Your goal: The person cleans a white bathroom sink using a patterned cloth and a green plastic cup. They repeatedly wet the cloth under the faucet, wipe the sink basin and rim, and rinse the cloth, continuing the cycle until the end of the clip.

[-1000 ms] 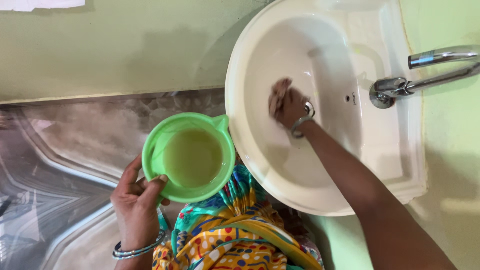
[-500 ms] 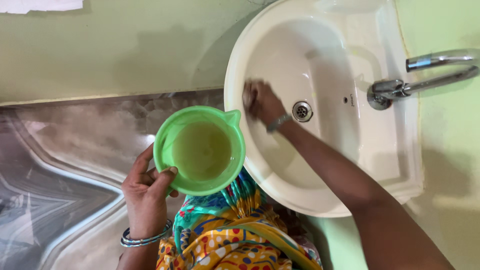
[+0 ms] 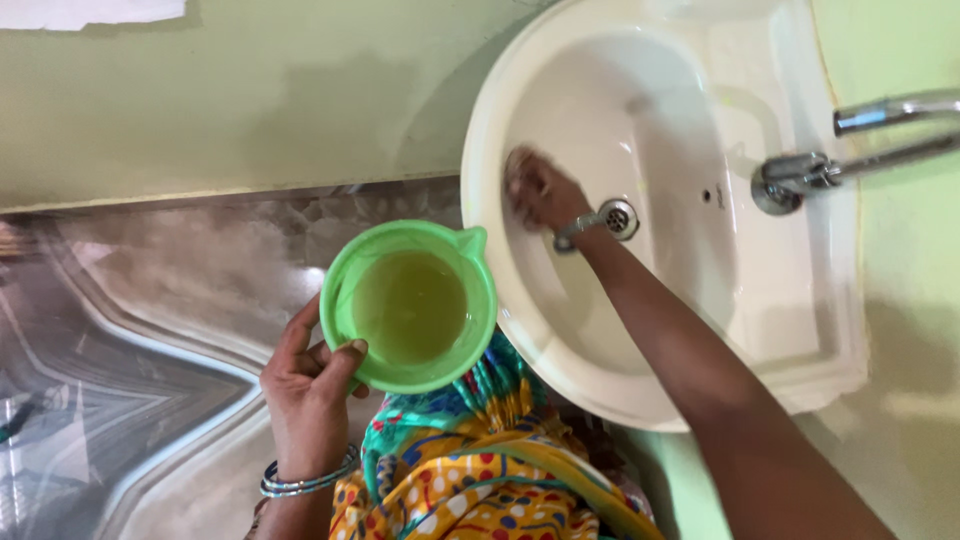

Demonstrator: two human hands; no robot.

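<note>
Green jug (image 3: 408, 305) full of murky yellowish liquid sits in the left hand (image 3: 312, 390), held level just over the colourful clothing (image 3: 480, 470). Thumb hooks over the near rim and the fingers curl round the side, so it's a proper wrapped grip, not a pinch. A stack of bangles (image 3: 305, 482) rides on that wrist. The jug's spout points toward the basin (image 3: 800, 340), and its rim is right beside the basin's edge, maybe overlapping it from this angle.

Only the one head view here, so that's all there is to go on.

What's changed: a second ago the right hand (image 3: 540, 190) was right on top of the drain (image 3: 618, 217), half a second ago it had slid off to the side, and now it's further out, pressed against the bowl's sloped wall on the far side of the drain from the tap (image 3: 800, 175). Drain is fully uncovered now. The hand looks bunched, knuckles up, flat-ish on the porcelain. There's a pale smudge at the fingertips, but I can't tell if it's a cloth, foam or just blur. A metal bangle (image 3: 572, 232) sits on this wrist, close to the drain.

So my read is it's scrubbing, working outward from the drain across the bowl. The jug has barely budged relative to its hand, still upright, nothing poured.
</note>
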